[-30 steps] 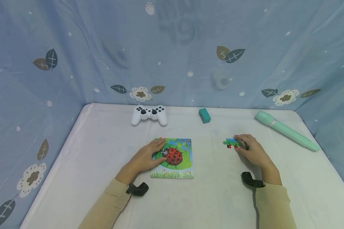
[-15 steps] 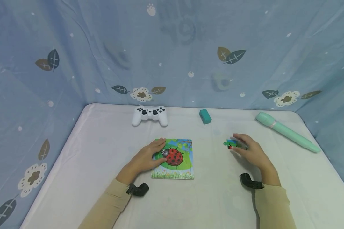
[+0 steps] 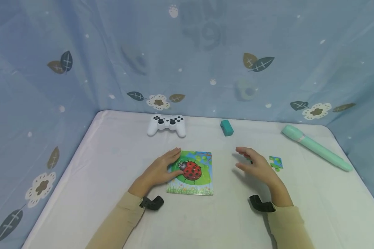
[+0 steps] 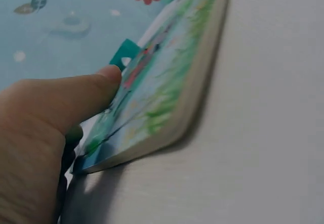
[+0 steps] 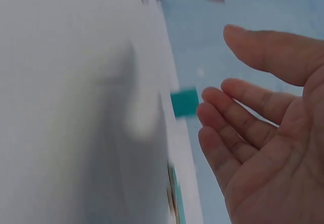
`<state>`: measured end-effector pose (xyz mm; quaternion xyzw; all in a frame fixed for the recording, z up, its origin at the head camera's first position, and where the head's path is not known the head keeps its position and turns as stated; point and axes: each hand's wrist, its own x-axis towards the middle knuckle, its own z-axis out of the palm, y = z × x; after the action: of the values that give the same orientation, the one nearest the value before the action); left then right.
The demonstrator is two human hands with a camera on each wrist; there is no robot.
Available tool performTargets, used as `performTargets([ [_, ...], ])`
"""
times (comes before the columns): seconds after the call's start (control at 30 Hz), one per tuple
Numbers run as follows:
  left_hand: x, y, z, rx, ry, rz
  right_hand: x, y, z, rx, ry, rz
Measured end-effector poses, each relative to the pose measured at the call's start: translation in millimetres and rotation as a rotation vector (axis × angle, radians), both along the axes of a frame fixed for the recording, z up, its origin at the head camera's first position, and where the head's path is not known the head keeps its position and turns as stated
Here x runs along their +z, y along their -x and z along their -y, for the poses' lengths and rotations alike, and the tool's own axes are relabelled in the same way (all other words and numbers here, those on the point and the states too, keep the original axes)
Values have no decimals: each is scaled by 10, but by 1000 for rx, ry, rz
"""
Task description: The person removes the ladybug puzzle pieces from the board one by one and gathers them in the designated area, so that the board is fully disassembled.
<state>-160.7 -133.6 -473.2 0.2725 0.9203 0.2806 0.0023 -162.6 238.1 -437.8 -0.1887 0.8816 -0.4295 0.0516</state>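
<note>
A square puzzle board (image 3: pixel 190 186) with a ladybug picture lies on the white table. My left hand (image 3: pixel 159 170) rests on its left side, the thumb lying over the picture and the fingers stretched along the far left corner. In the left wrist view the thumb touches the board's printed face (image 4: pixel 169 100). My right hand (image 3: pixel 256 166) is above the table to the right of the board, fingers spread from the thumb and nothing held. Green and blue puzzle pieces (image 3: pixel 276 162) lie just right of that hand; some of what lies under it is hidden.
At the back stand a white game controller (image 3: pixel 167 125) and a small teal block (image 3: pixel 226 128). A mint-green microphone-shaped object (image 3: pixel 316 148) lies slanted at the right. Blue patterned cloth (image 3: pixel 193 62) hangs behind the table.
My right hand has left the puzzle pieces and moved left towards the board, uncovering pieces on its right. My left hand has stayed on the board. The head view has shifted slightly.
</note>
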Motion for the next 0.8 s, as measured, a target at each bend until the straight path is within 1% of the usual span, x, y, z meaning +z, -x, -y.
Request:
performTargets([
  [0.17,10,18,70,47,24,9,-6,-24,318,40,-17,-34],
  [0.27,11,25,111,58,26,11,-13,-26,544,83,-12,-46],
  [0.4,17,37,134,53,18,21,9,-17,854,156,21,-28],
  [0.53,6,45,144,47,20,16,59,-12,1130,205,20,8],
  [0.67,0,39,146,44,2,8,84,10,1369,221,21,44],
  [0.8,-8,21,136,40,0,8,54,15,1544,190,15,60],
])
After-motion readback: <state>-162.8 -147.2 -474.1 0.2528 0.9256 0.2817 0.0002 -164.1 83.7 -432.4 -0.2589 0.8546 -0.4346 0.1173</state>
